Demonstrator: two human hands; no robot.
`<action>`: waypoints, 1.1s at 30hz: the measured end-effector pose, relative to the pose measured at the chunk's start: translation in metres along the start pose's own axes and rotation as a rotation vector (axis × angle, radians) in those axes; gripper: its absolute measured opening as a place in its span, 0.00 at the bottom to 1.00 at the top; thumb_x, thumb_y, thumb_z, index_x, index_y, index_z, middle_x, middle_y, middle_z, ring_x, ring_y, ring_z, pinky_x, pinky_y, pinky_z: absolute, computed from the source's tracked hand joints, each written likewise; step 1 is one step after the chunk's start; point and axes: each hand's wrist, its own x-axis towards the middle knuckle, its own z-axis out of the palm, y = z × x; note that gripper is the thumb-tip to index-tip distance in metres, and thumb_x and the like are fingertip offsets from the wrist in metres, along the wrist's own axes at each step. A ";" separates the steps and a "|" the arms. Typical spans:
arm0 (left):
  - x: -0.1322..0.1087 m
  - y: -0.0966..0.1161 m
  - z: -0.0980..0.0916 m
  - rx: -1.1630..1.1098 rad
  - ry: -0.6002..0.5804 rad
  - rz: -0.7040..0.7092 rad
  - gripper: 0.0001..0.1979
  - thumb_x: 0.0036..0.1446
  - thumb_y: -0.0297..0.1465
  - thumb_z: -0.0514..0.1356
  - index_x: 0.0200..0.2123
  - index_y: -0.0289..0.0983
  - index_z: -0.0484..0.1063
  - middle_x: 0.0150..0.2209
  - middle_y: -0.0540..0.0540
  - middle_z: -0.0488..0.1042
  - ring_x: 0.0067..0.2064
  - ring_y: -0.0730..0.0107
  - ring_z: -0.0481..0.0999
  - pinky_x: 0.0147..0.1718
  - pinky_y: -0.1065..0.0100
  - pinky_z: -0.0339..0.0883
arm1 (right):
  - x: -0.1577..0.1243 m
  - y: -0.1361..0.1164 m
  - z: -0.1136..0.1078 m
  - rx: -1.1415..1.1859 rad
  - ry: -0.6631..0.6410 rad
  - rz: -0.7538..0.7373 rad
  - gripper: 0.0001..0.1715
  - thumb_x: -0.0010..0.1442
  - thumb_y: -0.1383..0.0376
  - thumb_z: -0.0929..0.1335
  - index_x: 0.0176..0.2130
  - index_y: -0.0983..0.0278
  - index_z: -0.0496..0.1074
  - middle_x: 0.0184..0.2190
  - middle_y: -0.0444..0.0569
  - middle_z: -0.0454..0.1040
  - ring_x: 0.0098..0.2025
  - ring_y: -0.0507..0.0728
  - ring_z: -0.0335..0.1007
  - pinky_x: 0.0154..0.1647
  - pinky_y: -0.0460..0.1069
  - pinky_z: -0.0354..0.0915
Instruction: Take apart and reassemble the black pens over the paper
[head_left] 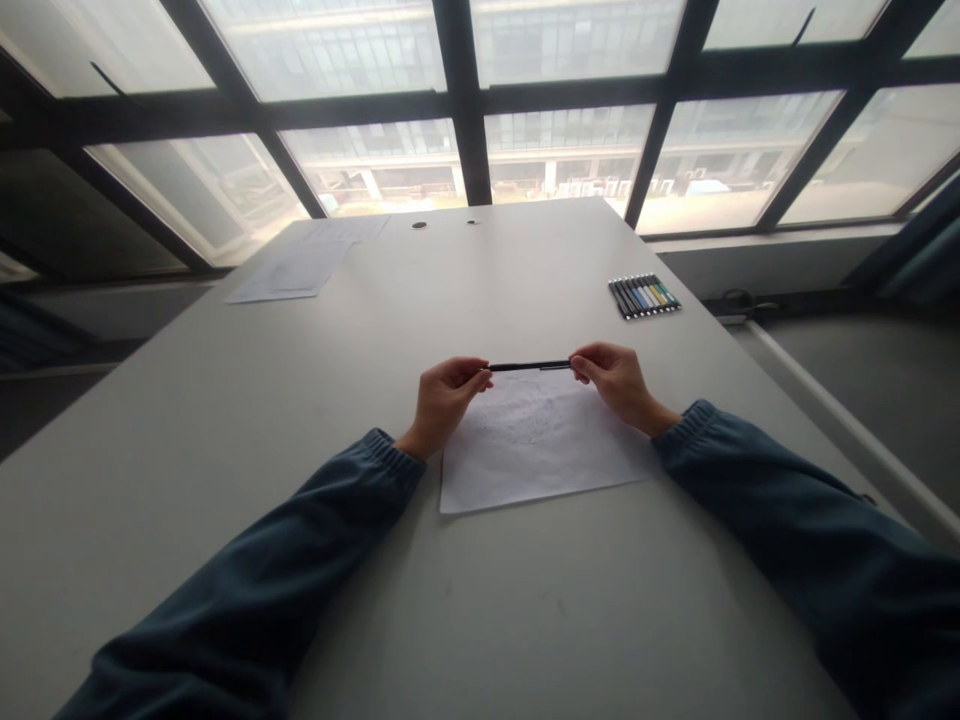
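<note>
A slim black pen [529, 366] is stretched level between my two hands. My left hand [448, 393] pinches its left end between thumb and fingers. At the other end, where the clip shows, my right hand [613, 380] is closed on the pen in the same way. Below the pen lies a sheet of white paper [540, 470] with faint markings on its upper part, slightly creased. Both hands hang over the far part of this sheet, and my right wrist covers some of its right side.
On the right of the white table [375, 330] lies a row of several pens [643, 296] in dark, blue, yellow and green. More paper sheets [292, 262] rest at the far left. A round dark grommet [419, 225] and a small object [472, 222] are near the far edge, before windows.
</note>
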 end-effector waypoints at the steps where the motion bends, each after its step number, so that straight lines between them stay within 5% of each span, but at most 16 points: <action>1: 0.000 0.000 0.000 0.010 0.006 0.012 0.19 0.49 0.41 0.73 0.40 0.34 0.81 0.30 0.43 0.82 0.33 0.64 0.83 0.36 0.64 0.78 | 0.000 0.000 0.000 0.005 0.002 -0.001 0.18 0.52 0.52 0.77 0.31 0.64 0.78 0.21 0.44 0.74 0.24 0.51 0.68 0.26 0.48 0.65; 20: -0.001 -0.001 -0.008 0.275 0.003 0.194 0.15 0.56 0.41 0.69 0.40 0.36 0.81 0.36 0.43 0.83 0.39 0.62 0.84 0.43 0.64 0.78 | 0.001 0.000 0.001 0.001 0.047 -0.022 0.16 0.51 0.56 0.78 0.35 0.64 0.79 0.25 0.46 0.78 0.26 0.53 0.72 0.28 0.49 0.70; 33: 0.002 -0.005 -0.009 0.297 0.006 0.280 0.12 0.58 0.39 0.68 0.40 0.37 0.81 0.35 0.44 0.83 0.37 0.64 0.84 0.40 0.66 0.79 | 0.002 0.004 0.001 0.009 0.048 -0.060 0.12 0.52 0.59 0.77 0.34 0.65 0.80 0.23 0.46 0.78 0.25 0.52 0.72 0.27 0.48 0.68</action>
